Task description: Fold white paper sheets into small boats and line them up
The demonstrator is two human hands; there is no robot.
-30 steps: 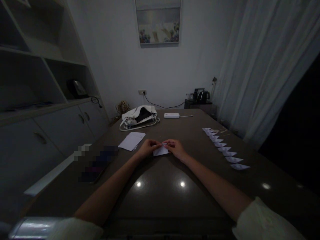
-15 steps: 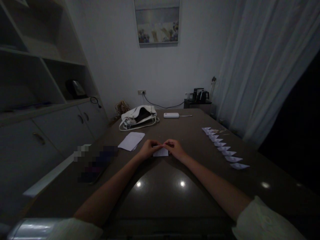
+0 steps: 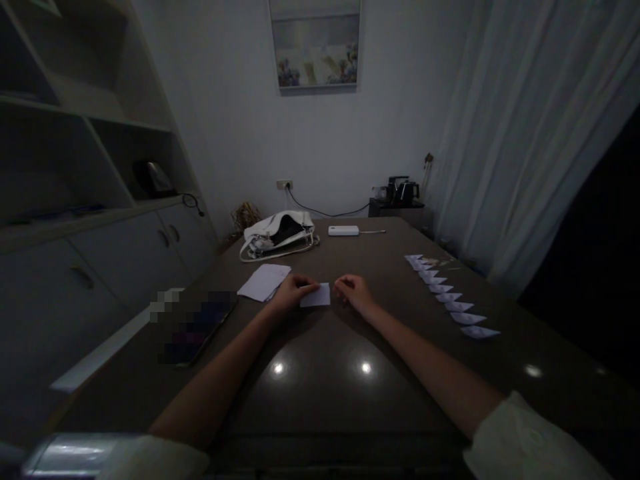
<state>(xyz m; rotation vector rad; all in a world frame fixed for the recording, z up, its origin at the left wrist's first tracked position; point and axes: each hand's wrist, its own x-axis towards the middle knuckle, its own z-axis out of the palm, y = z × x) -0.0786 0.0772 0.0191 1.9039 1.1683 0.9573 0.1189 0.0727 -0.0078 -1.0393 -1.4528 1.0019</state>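
A small folded piece of white paper (image 3: 319,297) lies in front of me on the dark table. My left hand (image 3: 293,291) pinches its upper left part, thumb on top. Just right of the paper is my right hand (image 3: 354,291), apart from it, fingers loosely curled and holding nothing. A stack of white paper sheets (image 3: 263,283) rests beyond my left hand. Along the right side, several folded paper boats (image 3: 459,307) stand in a slanting row.
A phone (image 3: 203,330), partly blurred out, lies to the left on the table (image 3: 320,393). Farther back sit a white handbag (image 3: 277,233) and a white power bank (image 3: 343,231) with a short cable. Shelves stand left, a curtain hangs right.
My right hand has let go of the paper and drawn slightly right. The paper has shifted a little left and away with my left hand, and more of it shows.
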